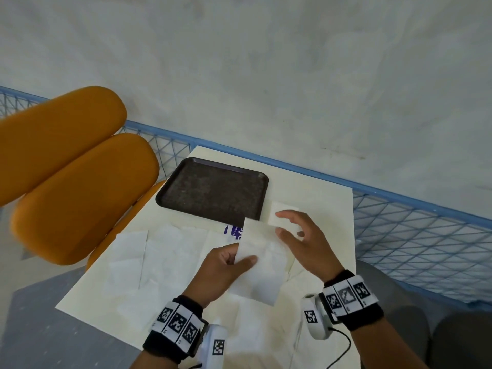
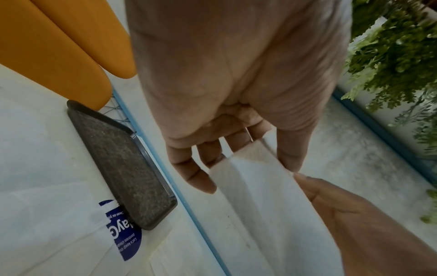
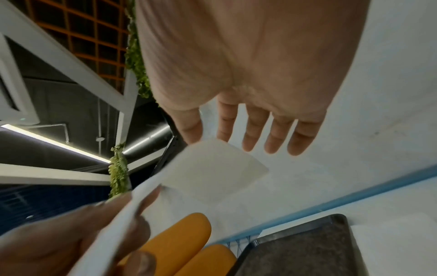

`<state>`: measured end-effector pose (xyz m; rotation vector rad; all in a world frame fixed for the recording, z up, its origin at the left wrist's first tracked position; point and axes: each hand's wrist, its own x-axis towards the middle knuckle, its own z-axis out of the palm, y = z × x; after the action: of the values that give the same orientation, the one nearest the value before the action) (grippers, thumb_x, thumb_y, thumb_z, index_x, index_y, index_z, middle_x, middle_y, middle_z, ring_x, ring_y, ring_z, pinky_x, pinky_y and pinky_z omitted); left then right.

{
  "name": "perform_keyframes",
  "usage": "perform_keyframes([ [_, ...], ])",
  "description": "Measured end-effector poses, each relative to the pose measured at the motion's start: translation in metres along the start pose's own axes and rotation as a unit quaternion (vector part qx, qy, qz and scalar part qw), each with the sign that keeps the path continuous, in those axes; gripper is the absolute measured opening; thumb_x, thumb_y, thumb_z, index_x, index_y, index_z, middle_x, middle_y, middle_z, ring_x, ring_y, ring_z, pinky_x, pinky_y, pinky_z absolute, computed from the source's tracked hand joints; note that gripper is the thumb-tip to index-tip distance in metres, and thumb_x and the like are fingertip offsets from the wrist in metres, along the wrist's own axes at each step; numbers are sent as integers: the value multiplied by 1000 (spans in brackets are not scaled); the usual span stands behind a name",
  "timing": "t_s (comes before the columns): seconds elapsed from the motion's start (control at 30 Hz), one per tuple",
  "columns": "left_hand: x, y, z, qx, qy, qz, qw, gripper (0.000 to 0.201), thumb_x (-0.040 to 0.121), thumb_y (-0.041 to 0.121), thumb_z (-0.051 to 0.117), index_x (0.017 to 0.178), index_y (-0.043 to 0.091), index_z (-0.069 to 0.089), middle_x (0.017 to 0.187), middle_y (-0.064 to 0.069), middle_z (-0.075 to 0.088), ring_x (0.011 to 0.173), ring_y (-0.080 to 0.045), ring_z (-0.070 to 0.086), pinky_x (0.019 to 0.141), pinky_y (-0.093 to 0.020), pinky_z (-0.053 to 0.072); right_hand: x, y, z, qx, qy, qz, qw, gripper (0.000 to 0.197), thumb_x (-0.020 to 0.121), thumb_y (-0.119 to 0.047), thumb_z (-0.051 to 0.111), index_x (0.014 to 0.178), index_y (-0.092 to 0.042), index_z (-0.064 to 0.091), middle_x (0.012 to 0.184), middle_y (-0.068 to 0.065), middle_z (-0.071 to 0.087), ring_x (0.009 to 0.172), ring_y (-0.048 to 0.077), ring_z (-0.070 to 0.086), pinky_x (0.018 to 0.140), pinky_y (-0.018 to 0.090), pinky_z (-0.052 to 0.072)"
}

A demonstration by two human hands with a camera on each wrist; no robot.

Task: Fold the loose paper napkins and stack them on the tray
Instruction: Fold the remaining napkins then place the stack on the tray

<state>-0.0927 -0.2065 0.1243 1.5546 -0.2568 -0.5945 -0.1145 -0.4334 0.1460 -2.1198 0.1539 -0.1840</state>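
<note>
Folding one napkin in the air

My left hand pinches the napkin; my right hand, fingers spread, should square its edges before creasing, tray at eleven o'clock.

Head view's evenly lit, soft daylight, barely any shadows, and the blue fence bows from wide-angle distortion. Both wrist views are dimmer and smeary: the palms up top are huge, washed-out and out of focus. In the right wrist view's left side, ceiling light strips glare against dark.
</note>
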Motion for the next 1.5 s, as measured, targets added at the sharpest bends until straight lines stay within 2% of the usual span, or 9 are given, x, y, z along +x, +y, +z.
perform_keyframes([
  [0.17,2,4,4,33,31,28,999,17,96,30,65,97,18,77,93,-7,75,91,-26,70,72,-28,53,-20,-5,6,-56,-105,-94,988,51,85,-54,72,133,-38,60,135,-25,58,127,-6,49,106,14,38],
  [0.47,-7,12,16,23,47,48,997,20,98,33,60,100,21,76,92,0,75,89,-14,70,71,-18,54,-28,-3,10,-60,-143,-96,983,50,95,-52,61,140,-30,58,130,-18,65,117,-4,60,100,23,49],
  [0.6,-7,12,16,33,74,58,995,15,97,31,62,91,25,74,85,8,72,82,-4,67,68,-19,54,-27,-5,6,-60,-139,-110,982,38,99,-50,53,128,-28,67,114,-15,72,103,1,66,87,20,52],
  [0.7,-3,8,13,111,114,69,985,7,94,35,66,93,29,69,85,9,68,85,-8,65,68,-17,54,-25,-2,3,-73,-124,-118,982,43,99,-55,44,114,-26,72,101,-9,75,92,9,68,80,33,54],
  [0.87,7,6,4,200,119,105,967,35,87,42,74,117,49,57,112,40,59,108,11,56,80,-7,48,-24,0,-2,-52,-152,-105,981,43,94,-56,45,102,-26,75,93,-10,73,88,6,67,73,22,53],
  [1.03,12,8,3,221,84,148,960,10,90,40,69,96,36,76,79,10,67,78,-12,61,70,-20,53,-22,2,-2,-47,-156,-101,981,35,95,-50,53,109,-26,74,101,-12,74,95,6,68,80,23,55],
  [1.13,14,8,7,242,71,158,955,10,90,42,69,97,40,75,80,5,69,79,-18,62,75,-26,55,-19,1,3,-39,-134,-100,985,17,97,-34,62,102,-23,74,93,-13,73,88,8,67,78,23,53],
  [1.33,18,9,4,200,106,104,968,7,90,29,73,90,34,78,87,14,76,85,-9,70,73,-17,55,-18,16,-14,-4,-131,-49,990,14,94,-24,67,81,-29,66,77,-13,68,73,5,62,71,17,47],
  [1.5,26,11,11,106,121,53,986,10,93,24,69,95,25,79,89,7,78,86,-9,72,77,-21,57,-22,34,-19,216,-107,43,970,12,93,-10,70,105,-11,67,88,6,72,82,17,67,75,30,53],
])
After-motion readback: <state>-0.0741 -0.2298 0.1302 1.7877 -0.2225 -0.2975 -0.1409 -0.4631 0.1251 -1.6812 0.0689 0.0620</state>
